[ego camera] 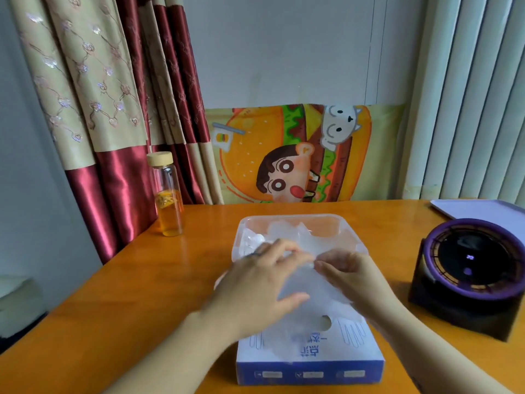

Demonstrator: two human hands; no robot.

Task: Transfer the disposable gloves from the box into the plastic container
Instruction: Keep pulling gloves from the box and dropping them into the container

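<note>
A blue and white glove box (309, 356) lies flat at the table's near edge. Just beyond it stands a clear plastic container (292, 220) holding several crumpled clear gloves (284, 234). A thin clear glove (315, 288) stretches from the box's opening up to my hands. My left hand (255, 285) and my right hand (349, 271) meet above the container's near rim, each pinching the glove's top edge with its fingertips. The film between the hands is blurred.
A glass bottle (167, 194) of orange liquid with a wooden cap stands at the back left. A black and purple round device (471, 274) sits on the right, with a pale tray (480, 209) behind it. The orange table (127, 294) meets curtains and a cartoon poster.
</note>
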